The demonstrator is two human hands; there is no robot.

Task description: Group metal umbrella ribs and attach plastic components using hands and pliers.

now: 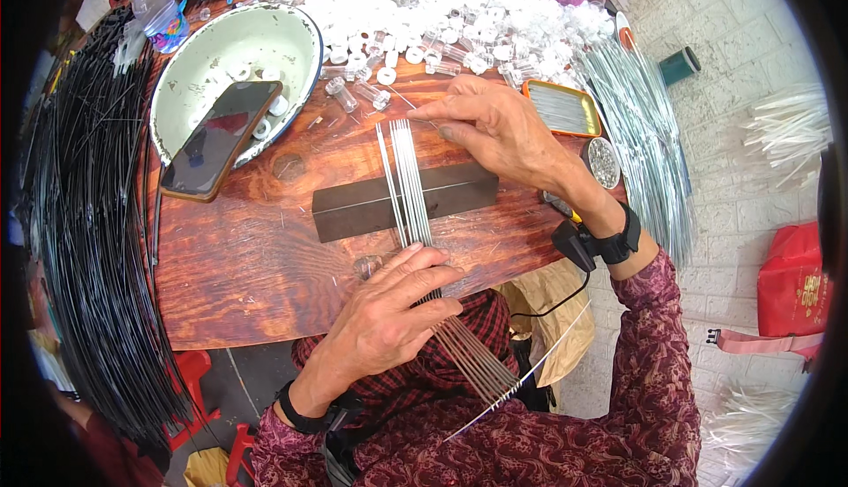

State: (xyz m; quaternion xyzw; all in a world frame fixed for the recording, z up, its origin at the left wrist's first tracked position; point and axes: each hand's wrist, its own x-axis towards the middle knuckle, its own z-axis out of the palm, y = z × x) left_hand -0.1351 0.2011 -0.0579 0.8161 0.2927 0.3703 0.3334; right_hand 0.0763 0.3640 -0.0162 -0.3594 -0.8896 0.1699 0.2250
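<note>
A row of thin metal rods [411, 169], silvery at the far ends, lies across a dark rectangular bar [353, 211]. My left hand [384, 315] presses its fingers around the rods just on the near side of the bar. Below that hand the rods fan out over my lap, and a thin white strip [541, 361] crosses their near ends. My right hand [499, 133] is over the far tips of the rods, fingers drawn together in a pinch. A fine wire shows beside its fingertips; whether it is held, I cannot tell.
A chipped enamel basin [305, 41] holds white rings, with a phone [221, 138] resting on it. Clear and white plastic pieces [442, 1] are heaped behind. Black rods [97, 204] line the left, silvery strips [640, 133] the right. A tin of pins [561, 109] sits near my right wrist.
</note>
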